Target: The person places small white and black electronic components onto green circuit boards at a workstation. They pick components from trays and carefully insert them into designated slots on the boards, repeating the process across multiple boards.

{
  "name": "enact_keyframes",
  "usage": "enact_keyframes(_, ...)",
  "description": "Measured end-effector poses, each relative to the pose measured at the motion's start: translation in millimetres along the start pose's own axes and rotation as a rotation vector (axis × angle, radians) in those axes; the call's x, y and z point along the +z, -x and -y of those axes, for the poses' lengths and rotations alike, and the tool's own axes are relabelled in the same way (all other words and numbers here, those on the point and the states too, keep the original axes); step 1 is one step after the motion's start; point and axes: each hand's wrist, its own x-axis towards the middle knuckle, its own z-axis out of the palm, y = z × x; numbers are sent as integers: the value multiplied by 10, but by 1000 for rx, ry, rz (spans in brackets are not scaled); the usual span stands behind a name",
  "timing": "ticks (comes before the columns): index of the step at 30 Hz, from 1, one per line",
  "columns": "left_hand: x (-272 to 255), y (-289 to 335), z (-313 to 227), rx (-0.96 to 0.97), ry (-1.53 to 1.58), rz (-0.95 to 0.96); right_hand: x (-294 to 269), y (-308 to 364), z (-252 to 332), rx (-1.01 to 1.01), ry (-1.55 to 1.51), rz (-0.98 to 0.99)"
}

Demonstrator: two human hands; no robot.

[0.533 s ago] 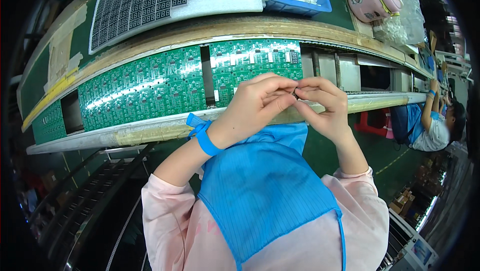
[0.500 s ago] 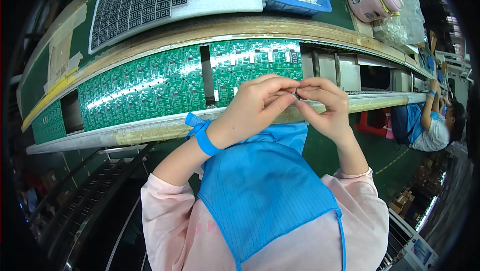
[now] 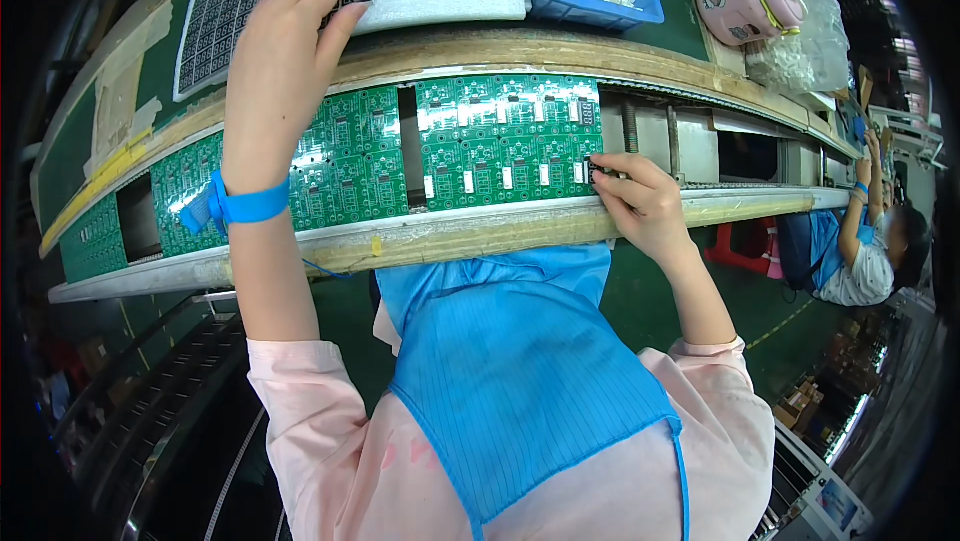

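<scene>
My left hand (image 3: 285,66), in a blue wrist strap (image 3: 255,206), reaches over the rows of black seven-segment displays (image 3: 215,36) on a white foam sheet (image 3: 450,6). Its fingers are spread, and no display shows between them. My right hand (image 3: 645,199) pinches a small seven-segment display (image 3: 591,170) at the right end of a green circuit board panel (image 3: 485,154), low on its near row. The fingertips partly cover that display. Another display (image 3: 587,112) stands on the panel's far row, in the same end column. White connectors (image 3: 507,178) stand along both rows.
More green panels (image 3: 350,176) lie on the rail line to the left. Behind it are a blue bin (image 3: 645,13) of white connectors, a pink jar (image 3: 735,9) and a clear plastic bag (image 3: 815,41). A co-worker (image 3: 865,251) sits at the far right.
My hands have parted from holding a small part together. The left hand has moved up and left to the displays; the right has lowered a display onto the panel's right end.
</scene>
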Motion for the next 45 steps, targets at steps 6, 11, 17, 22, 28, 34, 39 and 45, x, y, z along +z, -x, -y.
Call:
enact_keyframes(6, 46, 69, 136, 27, 156, 62, -15, 13, 18, 17, 25, 18)
enact_keyframes(11, 4, 114, 291, 29, 304, 129, -7, 16, 18, -29, 79, 17)
enact_keyframes(17, 32, 132, 299, 57, 296, 96, -35, -30, 92, -19, 81, 37)
enact_keyframes(22, 71, 151, 180, 95, 151, 11, -16, -33, 73, 0, 76, 28)
enact_keyframes(28, 46, 147, 95, 40, 193, -21, 28, -5, -3, -42, 55, -13)
enact_keyframes(34, 91, 184, 56, -5, 272, -107, 40, 11, -1, -26, 37, -18)
enact_keyframes(39, 96, 201, 66, -110, 373, -116, 22, -14, 29, -47, 68, 0)
enact_keyframes(45, 9, 137, 16, 58, 253, -144, 20, -21, 42, -54, 95, 9)
